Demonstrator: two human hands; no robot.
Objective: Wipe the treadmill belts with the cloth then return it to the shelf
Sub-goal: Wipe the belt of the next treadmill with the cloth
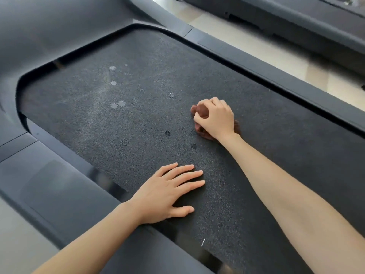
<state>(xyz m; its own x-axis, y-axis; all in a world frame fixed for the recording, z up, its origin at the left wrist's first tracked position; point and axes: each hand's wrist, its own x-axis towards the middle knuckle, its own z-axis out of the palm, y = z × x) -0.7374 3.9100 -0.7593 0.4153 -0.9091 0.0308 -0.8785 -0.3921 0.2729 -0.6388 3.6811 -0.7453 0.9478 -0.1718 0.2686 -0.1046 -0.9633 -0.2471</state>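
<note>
A black textured treadmill belt (pixel 138 107) fills the middle of the view, dusty and marked with small pale and dark star-shaped prints. My right hand (pixel 216 118) grips a bunched brown cloth (pixel 199 110) and holds it down on the belt's right half; most of the cloth is hidden under the hand. My left hand (pixel 169 191) lies flat on the belt near its left edge, fingers straight and spread, holding nothing.
Dark grey side rails (pixel 59 186) frame the belt, and the motor cover (pixel 59 32) rises at the far end. A second treadmill (pixel 308 18) stands at the upper right across a strip of pale floor (pixel 256 50).
</note>
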